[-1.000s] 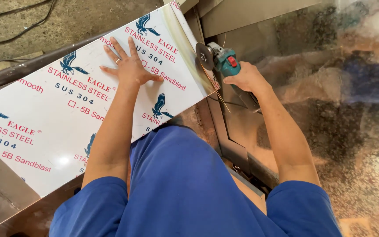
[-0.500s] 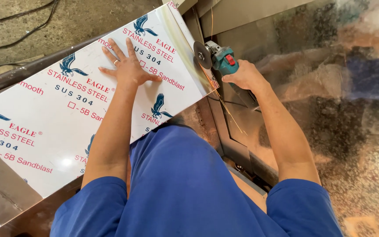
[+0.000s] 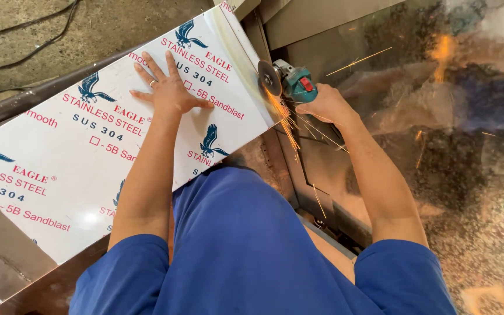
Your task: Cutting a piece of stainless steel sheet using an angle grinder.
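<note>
Throwing sparks, teal angle grinder (image 3: 290, 80) meets white-filmed steel sheet (image 3: 77, 163).

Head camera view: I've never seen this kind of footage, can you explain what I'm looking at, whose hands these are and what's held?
There is one view, from a camera worn on the person's head, looking down over blue sleeves at their own two hands. The left hand lies flat, fingers spread, on a steel sheet covered in white protective film with red and blue print. The right hand grips a teal angle grinder; its disc meets the sheet's right edge, throwing orange sparks. Shiny bare metal lies to the right, and black cables lie on the concrete floor top left.
</note>
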